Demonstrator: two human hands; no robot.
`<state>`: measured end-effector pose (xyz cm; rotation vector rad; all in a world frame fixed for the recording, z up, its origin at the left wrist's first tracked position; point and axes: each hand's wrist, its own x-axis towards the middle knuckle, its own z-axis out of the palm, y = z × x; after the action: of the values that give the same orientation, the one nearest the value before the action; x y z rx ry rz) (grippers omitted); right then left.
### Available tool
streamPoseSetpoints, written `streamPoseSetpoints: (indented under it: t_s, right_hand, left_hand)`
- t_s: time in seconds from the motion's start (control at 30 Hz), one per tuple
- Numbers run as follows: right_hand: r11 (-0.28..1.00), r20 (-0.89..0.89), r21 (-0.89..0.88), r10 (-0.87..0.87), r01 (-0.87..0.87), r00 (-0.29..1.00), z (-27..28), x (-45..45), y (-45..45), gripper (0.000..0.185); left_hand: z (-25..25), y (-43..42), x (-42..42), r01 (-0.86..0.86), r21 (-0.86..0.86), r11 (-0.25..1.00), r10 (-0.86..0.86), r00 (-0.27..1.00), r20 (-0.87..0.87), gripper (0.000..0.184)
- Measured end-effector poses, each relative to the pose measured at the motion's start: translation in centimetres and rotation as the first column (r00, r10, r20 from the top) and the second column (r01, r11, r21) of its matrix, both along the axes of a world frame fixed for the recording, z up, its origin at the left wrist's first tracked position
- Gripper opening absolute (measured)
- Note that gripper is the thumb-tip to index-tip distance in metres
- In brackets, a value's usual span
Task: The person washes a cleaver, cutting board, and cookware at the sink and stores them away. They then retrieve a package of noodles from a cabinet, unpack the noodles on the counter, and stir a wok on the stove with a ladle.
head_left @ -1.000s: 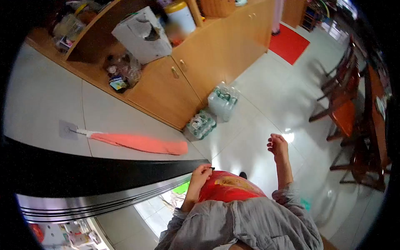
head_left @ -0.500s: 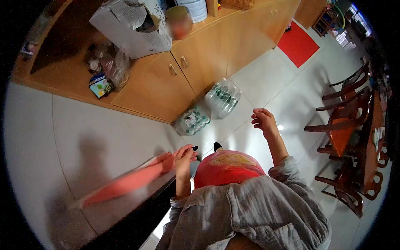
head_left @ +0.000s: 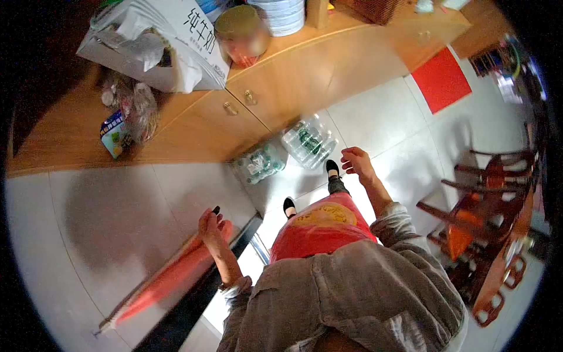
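My left hand (head_left: 212,227) is at the left, beside the black door frame. Its fingers are curled, and a small black object (head_left: 216,210) shows at the fingertips; its kind is too small to make out. A long red cloth-like piece (head_left: 170,281) with a thin rod along its edge runs from behind this hand toward the lower left. Whether the hand touches it, I cannot tell. In front of my body on the right, my right hand (head_left: 358,163) hangs in the air with loosely bent fingers apart, holding nothing. Below it on the floor stands a plastic-wrapped pack of bottles (head_left: 309,141).
A second bottle pack (head_left: 262,163) sits by the wooden cabinet (head_left: 193,132). On the cabinet are a milk carton box (head_left: 199,50), a lidded jar (head_left: 246,38) and plastic bags. Dark wooden chairs (head_left: 469,217) stand right; a red mat (head_left: 443,79) lies farther off. The black door frame (head_left: 193,305) borders my left.
The view has turned and come nearer to the cabinet. My left hand has moved left and slightly down, still with the black object. My feet have stepped; the right hand stays raised.
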<state>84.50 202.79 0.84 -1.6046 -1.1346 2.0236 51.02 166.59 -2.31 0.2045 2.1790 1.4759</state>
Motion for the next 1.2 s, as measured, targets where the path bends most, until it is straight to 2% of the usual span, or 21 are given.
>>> streamPoseSetpoints:
  t_s: [0.07,0.1,0.13,0.17,0.23,0.3,0.33,0.4,0.43,0.53,0.57,0.6,0.73,0.8,0.83,0.97,1.03,1.07,1.13,1.17,1.2]
  right_hand:
    - [0.991,0.064,-0.02,0.136,-0.135,0.989,-3.3,-0.1,3.5,0.024]
    - [0.981,0.105,-0.028,0.196,-0.194,0.975,-5.4,-0.3,4.8,0.023]
    - [0.921,0.191,0.073,0.364,-0.383,0.912,-7.7,-0.4,6.0,0.023]
    - [0.812,0.29,0.161,0.504,-0.561,0.813,-10.1,-0.3,7.1,0.022]
    - [0.454,0.524,0.323,0.645,-0.831,0.556,-16.0,0.3,9.8,0.023]
    - [-0.018,0.759,0.425,0.552,-0.905,0.346,-21.0,0.8,11.1,0.024]
    - [0.217,0.719,0.254,0.61,-0.943,0.334,-14.0,-1.4,11.1,0.026]
    - [0.184,0.725,0.204,0.632,-0.961,0.275,-13.8,-2.1,11.2,0.026]
    - [0.171,0.728,0.18,0.639,-0.969,0.248,-14.0,-2.4,11.0,0.026]
    - [-0.065,0.757,0.046,0.653,-0.997,-0.008,-15.2,-3.6,10.5,0.027]
    - [-0.061,0.746,0.129,0.664,-0.99,0.056,-17.3,-3.4,10.2,0.026]
    - [-0.067,0.739,0.154,0.671,-0.986,0.069,-18.2,-3.5,9.9,0.026]
    - [-0.169,0.775,0.105,0.632,-0.98,-0.026,-22.9,-5.1,8.4,0.022]
    - [-0.342,0.829,0.049,0.538,-0.939,-0.153,-24.9,-5.9,8.0,0.021]
    - [-0.418,0.843,0.001,0.488,-0.908,-0.224,-25.7,-6.5,8.5,0.021]
    - [-0.664,0.99,0.038,0.128,-0.747,-0.063,-31.3,-7.3,10.2,0.021]
    - [-0.823,0.991,-0.013,-0.088,-0.567,0.104,-32.6,-7.1,11.9,0.022]
    - [-0.859,0.988,-0.064,-0.127,-0.508,0.092,-33.7,-7.6,12.9,0.024]
    - [-0.837,0.761,-0.436,-0.539,-0.33,0.361,-43.4,-5.5,15.0,0.024]
    - [-0.888,0.952,-0.223,-0.287,-0.403,0.105,-40.1,-7.0,15.1,0.021]
    - [-0.829,0.994,-0.028,0.038,-0.558,-0.106,-36.6,-8.6,15.3,0.019]
  left_hand:
    - [1.0,2.3,3.2,-0.064,-0.041,0.997,0.065,0.998,0.0,0.023]
    - [3.4,5.1,5.7,-0.161,0.08,0.984,0.146,0.976,0.16,0.025]
    - [5.8,7.9,8.1,-0.286,0.177,0.942,0.22,0.922,0.319,0.026]
    - [5.3,9.6,10.4,-0.242,0.179,0.954,0.181,0.936,0.301,0.028]
    - [2.8,15.0,15.7,-0.097,-0.019,0.995,0.096,0.902,0.421,0.027]
    - [1.0,17.6,18.7,0.06,0.045,0.997,-0.075,0.852,0.518,0.028]
    - [2.3,19.8,20.5,0.137,-0.006,0.991,-0.119,0.88,0.46,0.026]
    - [0.8,20.8,22.7,0.281,0.033,0.959,-0.271,0.881,0.388,0.026]
    - [2.2,22.2,23.4,0.287,-0.027,0.958,-0.255,0.889,0.381,0.025]
    - [0.1,21.0,26.4,0.192,0.035,0.981,-0.191,0.906,0.379,0.025]
    - [0.2,20.7,27.5,0.105,0.059,0.993,-0.12,0.91,0.397,0.024]
    - [0.7,20.0,27.7,0.188,-0.042,0.981,-0.166,0.933,0.318,0.026]
    - [-3.9,13.6,32.9,-0.064,-0.19,0.98,0.157,0.837,0.524,0.025]
    - [-5.9,10.7,35.3,-0.085,-0.251,0.964,0.197,0.864,0.464,0.027]
    - [-5.9,10.4,36.3,-0.241,-0.257,0.936,0.346,0.763,0.545,0.027]
    - [-6.4,11.2,38.1,-0.359,-0.363,0.86,0.509,0.568,0.647,0.028]
    - [-5.9,13.2,38.6,-0.37,-0.353,0.859,0.511,0.588,0.627,0.029]
    - [-5.9,14.0,38.9,-0.393,-0.331,0.858,0.51,0.577,0.637,0.03]
    - [-6.5,15.1,39.9,-0.42,-0.286,0.861,0.499,0.595,0.63,0.03]
    - [-6.7,15.5,40.4,-0.404,-0.301,0.864,0.498,0.594,0.632,0.03]
    - [-7.0,15.8,40.7,-0.392,-0.314,0.865,0.498,0.594,0.632,0.03]
